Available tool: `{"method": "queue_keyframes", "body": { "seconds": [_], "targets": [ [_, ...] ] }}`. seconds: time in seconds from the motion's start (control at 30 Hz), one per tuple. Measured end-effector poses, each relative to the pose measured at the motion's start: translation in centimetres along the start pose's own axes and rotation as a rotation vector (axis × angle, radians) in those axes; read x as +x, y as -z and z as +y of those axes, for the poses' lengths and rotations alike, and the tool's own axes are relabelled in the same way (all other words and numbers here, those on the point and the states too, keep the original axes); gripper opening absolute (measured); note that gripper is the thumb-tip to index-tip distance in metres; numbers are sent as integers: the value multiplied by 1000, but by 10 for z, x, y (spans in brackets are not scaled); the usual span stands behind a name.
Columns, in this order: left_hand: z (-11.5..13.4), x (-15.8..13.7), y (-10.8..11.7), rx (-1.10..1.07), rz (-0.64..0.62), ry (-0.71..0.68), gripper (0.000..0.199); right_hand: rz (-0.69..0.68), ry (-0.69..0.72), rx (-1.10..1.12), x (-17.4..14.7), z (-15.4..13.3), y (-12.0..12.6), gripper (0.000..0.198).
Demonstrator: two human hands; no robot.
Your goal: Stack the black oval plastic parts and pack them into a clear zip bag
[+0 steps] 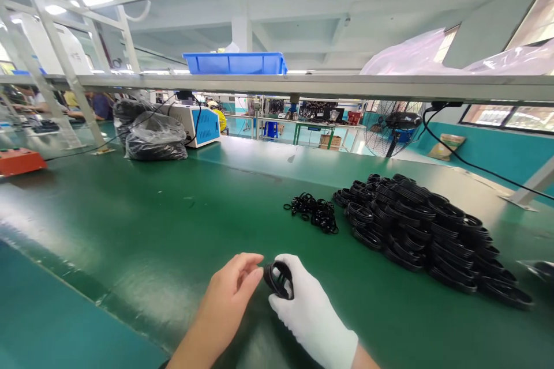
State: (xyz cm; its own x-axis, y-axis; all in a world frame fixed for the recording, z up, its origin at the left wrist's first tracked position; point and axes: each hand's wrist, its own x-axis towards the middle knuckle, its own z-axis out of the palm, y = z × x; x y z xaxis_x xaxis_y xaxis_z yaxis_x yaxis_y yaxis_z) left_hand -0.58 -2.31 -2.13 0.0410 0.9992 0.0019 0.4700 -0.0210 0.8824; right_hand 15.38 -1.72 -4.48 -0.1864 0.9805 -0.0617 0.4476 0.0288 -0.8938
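My right hand [305, 305], in a white glove, grips a small black coil [273, 279] of what looks like cable, its loop upright and facing the left hand. Bare and slightly curled, my left hand [231, 294] is beside the coil's left edge. Its thumb and forefinger tips are a little apart; whether they touch the coil I cannot tell. Farther back lies a small heap of thin black rings [314, 211]. A large pile of similar black coils [415, 225] is stacked to the right of the rings.
The green tabletop [173, 230] runs under everything. Bagged black goods [156, 135] and a blue-and-white machine [201, 125] stand at the back left, an orange box [21, 161] at far left. Overhead, a shelf [329, 83] carries a blue tray [236, 63]. A fan [393, 127] stands beyond.
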Motion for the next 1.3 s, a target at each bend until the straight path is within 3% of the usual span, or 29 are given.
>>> {"method": "queue_keyframes", "body": {
  "seconds": [0.1, 0.17, 0.27, 0.33, 0.4, 0.5, 0.6, 0.67, 0.77, 1.0, 1.2, 1.3],
  "targets": [
    [-9, 6, -6, 156, 96, -11, 27, 3, 63, -346, 2, 7, -4, 48],
    [-19, 10, -9, 197, 133, -21, 25, -55, 54, -423, 3, 10, 0, 56],
    [-33, 13, -11, 203, 167, -38, 22, -133, -2, -165, 7, 13, 17, 71],
    [-39, 14, -11, 179, 178, -39, 23, -83, -41, 99, 12, 16, 31, 61],
    [-41, 14, -10, 142, 176, -38, 24, 1, -56, 228, 16, 20, 41, 45],
    [-42, 13, -9, 108, 180, -36, 23, -78, -46, 177, 16, 21, 42, 37],
    [-43, 12, -8, 85, 177, -28, 22, -192, -20, -45, 9, 14, 29, 52],
    [-44, 12, -8, 63, 175, -26, 22, -178, 9, -256, 4, 8, 19, 66],
    [-45, 11, -8, 40, 173, -32, 23, -150, 15, -418, 1, 4, 10, 66],
    [-46, 8, -8, 2, 158, -25, 24, -258, -10, 29, 7, 18, 13, 68],
    [-46, 9, -7, -7, 145, -10, 25, -136, 31, -271, 3, 11, 9, 64],
    [-43, 7, -7, 25, 131, -13, 24, -175, 55, -107, 5, 10, 17, 70]
  ]
}}
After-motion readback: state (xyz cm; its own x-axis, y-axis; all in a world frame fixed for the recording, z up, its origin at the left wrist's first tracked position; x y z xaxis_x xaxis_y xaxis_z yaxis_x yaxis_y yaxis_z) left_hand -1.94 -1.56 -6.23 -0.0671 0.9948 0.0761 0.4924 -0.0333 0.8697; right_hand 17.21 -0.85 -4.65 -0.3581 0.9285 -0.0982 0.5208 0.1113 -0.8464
